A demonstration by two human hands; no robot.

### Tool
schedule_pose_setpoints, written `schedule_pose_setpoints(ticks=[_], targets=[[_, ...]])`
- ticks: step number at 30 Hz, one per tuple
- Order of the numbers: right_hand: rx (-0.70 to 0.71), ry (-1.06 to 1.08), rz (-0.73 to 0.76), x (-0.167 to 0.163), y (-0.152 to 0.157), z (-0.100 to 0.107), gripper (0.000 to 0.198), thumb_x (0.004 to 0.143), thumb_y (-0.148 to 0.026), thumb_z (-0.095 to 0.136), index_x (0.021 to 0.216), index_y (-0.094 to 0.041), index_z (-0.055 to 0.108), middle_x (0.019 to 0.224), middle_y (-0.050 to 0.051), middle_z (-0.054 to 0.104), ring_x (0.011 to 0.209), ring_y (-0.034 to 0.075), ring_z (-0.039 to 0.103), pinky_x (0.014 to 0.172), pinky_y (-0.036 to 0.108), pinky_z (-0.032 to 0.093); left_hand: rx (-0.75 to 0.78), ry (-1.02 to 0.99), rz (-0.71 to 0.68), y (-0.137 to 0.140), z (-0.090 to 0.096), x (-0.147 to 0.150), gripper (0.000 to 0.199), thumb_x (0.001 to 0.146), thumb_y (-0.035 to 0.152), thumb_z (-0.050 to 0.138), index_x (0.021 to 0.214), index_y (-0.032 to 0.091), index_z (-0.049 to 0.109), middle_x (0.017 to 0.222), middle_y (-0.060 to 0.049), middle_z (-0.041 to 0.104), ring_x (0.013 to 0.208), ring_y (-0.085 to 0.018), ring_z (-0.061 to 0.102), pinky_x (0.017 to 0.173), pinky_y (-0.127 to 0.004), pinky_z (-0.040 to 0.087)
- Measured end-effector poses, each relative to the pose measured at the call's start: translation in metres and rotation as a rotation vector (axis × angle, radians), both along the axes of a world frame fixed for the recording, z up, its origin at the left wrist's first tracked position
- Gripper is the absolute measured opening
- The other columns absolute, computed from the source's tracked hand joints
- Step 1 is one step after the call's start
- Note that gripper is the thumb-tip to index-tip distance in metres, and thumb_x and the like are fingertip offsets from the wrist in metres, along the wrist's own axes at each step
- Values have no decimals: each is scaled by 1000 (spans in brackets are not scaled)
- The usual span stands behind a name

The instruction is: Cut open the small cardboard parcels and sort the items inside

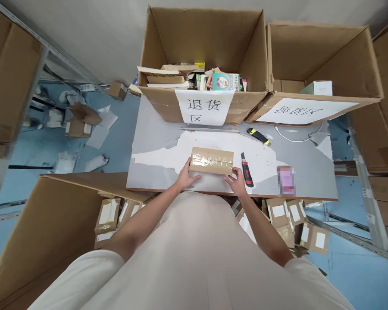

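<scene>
A small cardboard box (212, 161) with shiny clear tape over its top lies on the table in front of me. My left hand (186, 175) grips its left end, fingers along the side and thumb at the near edge. At the near right corner, my right hand (236, 181) holds the box between thumb and fingers. Just right of that hand rests a red and black utility knife (247, 170), its blade end pointing away from me. A yellow and black utility knife (258, 136) lies farther back.
At the table's (155, 129) back stand a large carton of books (161, 107) and another carton (370, 97) holding a white box (322, 88). A blurred pink item (286, 181) lies right. Taped parcels (107, 214) sit below the near edge; shelving (364, 172) flanks the right.
</scene>
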State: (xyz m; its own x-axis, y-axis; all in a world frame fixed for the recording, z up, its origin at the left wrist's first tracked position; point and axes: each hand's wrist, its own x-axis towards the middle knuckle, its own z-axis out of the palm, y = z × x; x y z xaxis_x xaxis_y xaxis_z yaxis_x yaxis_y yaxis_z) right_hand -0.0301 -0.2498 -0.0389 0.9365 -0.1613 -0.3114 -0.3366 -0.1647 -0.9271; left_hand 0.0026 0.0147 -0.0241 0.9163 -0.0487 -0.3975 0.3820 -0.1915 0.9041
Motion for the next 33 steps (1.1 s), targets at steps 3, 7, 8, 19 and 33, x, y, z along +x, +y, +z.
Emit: schedule_pose_setpoints(ticks=[3, 7, 8, 19, 33], targets=[[-6, 49, 89, 2, -12, -11, 67, 62, -39, 76, 118, -24, 42, 132, 12, 48, 126, 24, 46, 101, 46, 45, 51, -7, 0, 8, -6, 3, 100, 52, 30, 86, 141, 22, 41, 145, -11, 46, 137, -30, 38, 113, -44, 31], [-37, 116, 189, 10, -19, -23, 63, 65, -35, 73, 117, -25, 41, 137, 12, 47, 127, 25, 46, 104, 48, 41, 64, 0, -64, 13, -14, 11, 79, 58, 31, 81, 131, 20, 53, 130, -9, 60, 125, -29, 52, 110, -44, 36], [-37, 126, 204, 12, -17, -24, 59, 65, -35, 72, 115, -24, 41, 134, 12, 50, 124, 24, 50, 102, 48, 42, 60, 0, -72, 13, -16, 13, 75, 60, 32, 80, 130, 20, 54, 127, -8, 63, 122, -28, 55, 109, -44, 38], [-140, 57, 180, 25, -14, 6, 47, 79, -44, 57, 118, -21, 45, 117, 13, 62, 93, 21, 64, 78, 38, 54, 21, -53, -37, 15, -5, 11, 64, 68, 47, 72, 122, 14, 63, 112, -9, 70, 103, -27, 65, 97, -42, 48], [-193, 170, 162, 21, -14, -12, 46, 90, -48, 37, 120, -20, 57, 105, 8, 69, 89, 19, 66, 78, 37, 54, 183, 84, 32, 20, -28, 13, 48, 83, 50, 47, 104, 14, 71, 105, -11, 72, 97, -25, 66, 90, -39, 49]])
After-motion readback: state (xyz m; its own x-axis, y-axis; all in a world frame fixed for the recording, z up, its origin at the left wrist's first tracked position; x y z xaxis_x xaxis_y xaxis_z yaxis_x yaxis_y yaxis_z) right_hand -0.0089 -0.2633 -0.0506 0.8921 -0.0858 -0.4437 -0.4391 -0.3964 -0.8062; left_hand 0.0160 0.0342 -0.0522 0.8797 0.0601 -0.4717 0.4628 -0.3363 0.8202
